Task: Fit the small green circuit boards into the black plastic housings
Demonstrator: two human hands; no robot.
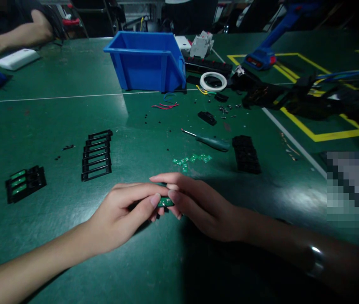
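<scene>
Close together at the middle of the table, my left hand (125, 207) and my right hand (198, 202) both grip a small green circuit board (166, 202). Thumbs press on it from either side, and the fingers hide most of what lies beneath. Just beyond my hands lie several tiny green circuit boards (193, 158). A screwdriver (212, 142) with a dark green handle rests behind them. To the left is a black ladder-like frame (96, 156). Farther left, a black holder (35, 179) carries green boards in part of its slots.
A blue bin (147, 69) stands at the back, with a white tape roll (213, 82) beside it. A stack of black parts (246, 154), loose screws (225, 109) and a blue power tool (261, 57) lie to the right. Another person's arm (21, 36) rests at the far left.
</scene>
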